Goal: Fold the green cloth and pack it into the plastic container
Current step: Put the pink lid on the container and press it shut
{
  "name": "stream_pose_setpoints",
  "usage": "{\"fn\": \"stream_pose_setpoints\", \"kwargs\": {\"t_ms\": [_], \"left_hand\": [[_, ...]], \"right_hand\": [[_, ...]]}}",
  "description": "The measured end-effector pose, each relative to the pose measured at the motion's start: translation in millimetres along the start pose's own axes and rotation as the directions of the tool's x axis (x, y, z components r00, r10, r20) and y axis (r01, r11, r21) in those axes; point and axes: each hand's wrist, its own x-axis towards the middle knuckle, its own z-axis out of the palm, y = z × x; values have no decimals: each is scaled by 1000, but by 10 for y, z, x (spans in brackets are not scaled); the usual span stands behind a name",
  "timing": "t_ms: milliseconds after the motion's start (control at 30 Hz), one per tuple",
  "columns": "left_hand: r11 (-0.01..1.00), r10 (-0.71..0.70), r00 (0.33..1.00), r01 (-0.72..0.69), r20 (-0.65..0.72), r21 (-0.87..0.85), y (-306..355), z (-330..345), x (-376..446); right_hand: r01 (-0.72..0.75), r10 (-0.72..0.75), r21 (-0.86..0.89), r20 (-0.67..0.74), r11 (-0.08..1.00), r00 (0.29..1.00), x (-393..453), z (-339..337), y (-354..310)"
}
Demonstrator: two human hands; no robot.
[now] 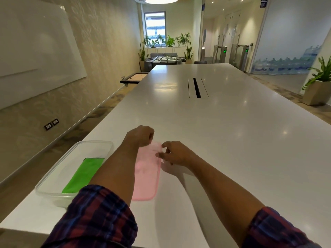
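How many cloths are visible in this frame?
2. The green cloth lies folded inside the plastic container; the pink cloth lies on the table beside it, under both hands.

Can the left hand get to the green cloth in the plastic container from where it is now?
Probably yes. The left hand is at the pink cloth, beside the lidless plastic container. The green cloth lies uncovered; nothing stands between.

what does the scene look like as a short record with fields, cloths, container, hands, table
green cloth: folded, lying inside the plastic container
plastic container: clear, open, on the table near its left edge
pink cloth: folded strip, flat on the table beside the container
left hand: fingers curled, at the pink cloth's far end; grip unclear
right hand: fingers pinching the pink cloth's far end
table: long, white
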Motion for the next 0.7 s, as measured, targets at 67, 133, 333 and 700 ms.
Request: {"fn": "stream_pose_setpoints", "kwargs": {"t_ms": [67,133,333,700], "left_hand": [[994,-1,997,-8,-75,-110,-17,-87,21],[983,-7,988,-22,-157,-183,-39,-178,20],[910,-104,944,-36,-312,-413,-65,-466,-14],[829,-292,914,94,-283,-552,-402,-1162,-222]], "right_hand": [[-21,26,148,-33,989,999,2,-43,-22],[-1,14,224,-57,975,998,17,-88,-56],[76,15,449,-197,890,980,79,-259,-264],[329,-210,87,-612,940,763,144,-322,-700]]}}
